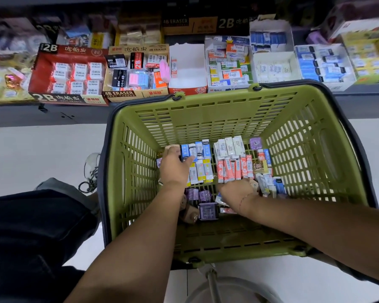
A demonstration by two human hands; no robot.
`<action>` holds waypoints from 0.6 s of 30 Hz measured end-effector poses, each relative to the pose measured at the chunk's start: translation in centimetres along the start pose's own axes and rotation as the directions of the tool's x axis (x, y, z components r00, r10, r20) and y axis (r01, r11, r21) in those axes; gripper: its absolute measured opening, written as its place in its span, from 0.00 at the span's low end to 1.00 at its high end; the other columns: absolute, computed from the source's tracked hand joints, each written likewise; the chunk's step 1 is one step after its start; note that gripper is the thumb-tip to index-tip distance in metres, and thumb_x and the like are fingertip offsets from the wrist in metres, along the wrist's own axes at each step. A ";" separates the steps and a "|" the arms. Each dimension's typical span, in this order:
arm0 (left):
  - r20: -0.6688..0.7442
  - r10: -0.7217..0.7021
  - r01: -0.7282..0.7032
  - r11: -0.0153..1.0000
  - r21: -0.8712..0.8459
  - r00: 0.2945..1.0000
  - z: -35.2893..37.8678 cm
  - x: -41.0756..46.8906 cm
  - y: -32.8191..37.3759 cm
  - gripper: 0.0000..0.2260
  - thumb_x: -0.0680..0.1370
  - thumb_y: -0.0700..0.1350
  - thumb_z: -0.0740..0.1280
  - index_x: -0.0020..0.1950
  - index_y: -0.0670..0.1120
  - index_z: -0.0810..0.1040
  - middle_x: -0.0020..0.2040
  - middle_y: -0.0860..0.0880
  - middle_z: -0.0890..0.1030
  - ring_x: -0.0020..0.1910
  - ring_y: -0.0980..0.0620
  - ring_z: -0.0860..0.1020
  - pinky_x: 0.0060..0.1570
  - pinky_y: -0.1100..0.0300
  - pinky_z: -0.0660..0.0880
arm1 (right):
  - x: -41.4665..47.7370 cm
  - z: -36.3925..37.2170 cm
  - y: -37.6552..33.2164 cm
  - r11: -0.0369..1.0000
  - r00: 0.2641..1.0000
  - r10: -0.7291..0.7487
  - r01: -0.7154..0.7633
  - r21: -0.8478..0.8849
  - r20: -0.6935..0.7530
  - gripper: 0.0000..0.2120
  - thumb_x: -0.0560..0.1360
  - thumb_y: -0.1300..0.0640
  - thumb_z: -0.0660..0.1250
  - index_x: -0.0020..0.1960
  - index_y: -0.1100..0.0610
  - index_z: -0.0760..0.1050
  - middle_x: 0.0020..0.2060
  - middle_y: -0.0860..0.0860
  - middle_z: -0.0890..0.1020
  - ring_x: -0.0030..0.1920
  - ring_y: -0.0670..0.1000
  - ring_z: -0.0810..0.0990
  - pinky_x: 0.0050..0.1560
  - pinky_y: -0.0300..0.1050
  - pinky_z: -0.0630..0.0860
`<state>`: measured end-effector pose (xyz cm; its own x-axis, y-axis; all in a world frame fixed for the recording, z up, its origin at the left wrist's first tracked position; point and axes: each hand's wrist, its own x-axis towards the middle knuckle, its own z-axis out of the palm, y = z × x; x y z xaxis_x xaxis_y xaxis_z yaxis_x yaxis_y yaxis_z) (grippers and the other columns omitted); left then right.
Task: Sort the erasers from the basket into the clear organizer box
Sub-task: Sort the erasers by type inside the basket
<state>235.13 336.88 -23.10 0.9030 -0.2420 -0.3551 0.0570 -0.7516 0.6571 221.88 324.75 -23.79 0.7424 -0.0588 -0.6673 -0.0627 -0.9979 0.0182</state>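
Looking down through the head camera, I see the green basket (206, 119) on a pale floor (42, 149) in front of a low shelf of cardboard display boxes (68, 73); the erasers are inside it, lined up in rows on its slatted bottom. Blue erasers (198, 149) sit at the far left with yellow ones (200, 170) just behind them; white erasers (228, 146) and red-orange ones (234, 169) fill the middle; small purple boxes (202, 196) lie nearer me. My left hand (175, 169) rests on the blue and yellow rows, thumb across a blue eraser; I cannot tell whether it grips. My right hand (236, 190) touches the near ends of the red-orange row; its fingers are hidden, so its hold is unclear.
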 end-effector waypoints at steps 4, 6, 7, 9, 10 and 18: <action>0.023 -0.006 0.006 1.000 0.024 1.000 0.5 0.8 0.3 0.25 0.72 0.48 0.75 0.65 0.41 0.73 0.61 0.44 0.78 0.57 0.45 0.78 0.55 0.49 0.76 | -0.8 -2.0 0.8 0.979 0.999 0.041 -0.041 0.201 0.001 0.03 0.77 0.58 0.62 0.49 0.55 0.74 0.46 0.53 0.81 0.41 0.54 0.77 0.39 0.43 0.71; 0.014 -0.022 0.022 1.000 0.015 1.000 0.6 1.0 0.3 0.24 0.72 0.47 0.75 0.64 0.41 0.73 0.61 0.43 0.78 0.57 0.44 0.78 0.56 0.49 0.76 | -0.8 -3.4 1.3 0.834 0.991 0.130 -0.096 0.544 -0.024 0.07 0.77 0.53 0.64 0.44 0.55 0.75 0.41 0.49 0.80 0.41 0.51 0.76 0.42 0.41 0.73; 0.007 -0.034 0.034 0.999 0.005 0.999 0.6 1.1 0.3 0.23 0.72 0.46 0.75 0.64 0.41 0.74 0.60 0.43 0.78 0.56 0.44 0.78 0.56 0.49 0.76 | -0.4 -4.2 1.6 0.678 0.984 0.177 -0.103 0.728 -0.026 0.07 0.76 0.54 0.67 0.43 0.57 0.77 0.39 0.49 0.80 0.40 0.49 0.77 0.44 0.40 0.74; -0.006 -0.055 0.055 0.998 -0.006 0.998 0.6 1.3 0.3 0.20 0.73 0.45 0.74 0.62 0.41 0.75 0.57 0.43 0.79 0.53 0.44 0.79 0.53 0.51 0.76 | 0.9 -5.9 2.0 0.373 0.964 0.264 -0.077 0.925 -0.026 0.05 0.75 0.60 0.69 0.42 0.61 0.77 0.36 0.52 0.81 0.35 0.49 0.78 0.41 0.38 0.76; -0.012 -0.062 0.062 0.998 -0.009 0.998 0.6 1.3 0.3 0.19 0.73 0.45 0.74 0.61 0.41 0.75 0.56 0.43 0.80 0.52 0.44 0.79 0.52 0.52 0.76 | 1.9 -6.6 2.1 0.254 0.953 0.304 -0.071 0.964 -0.010 0.05 0.75 0.62 0.69 0.41 0.61 0.76 0.35 0.55 0.80 0.31 0.49 0.77 0.38 0.39 0.77; -0.057 -0.107 0.105 0.993 -0.050 0.993 0.5 2.0 0.3 0.14 0.73 0.43 0.75 0.56 0.40 0.79 0.49 0.44 0.82 0.46 0.48 0.79 0.45 0.59 0.74 | 8.7 -8.6 1.2 0.111 0.874 0.480 -0.145 0.983 0.075 0.08 0.75 0.58 0.69 0.44 0.64 0.79 0.41 0.62 0.82 0.42 0.60 0.82 0.51 0.60 0.79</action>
<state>236.73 335.84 -23.99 0.9146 -0.1243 -0.3848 0.1721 -0.7414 0.6486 233.95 322.84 -23.17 0.5690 -0.5281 -0.6304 -0.7706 -0.0748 -0.6329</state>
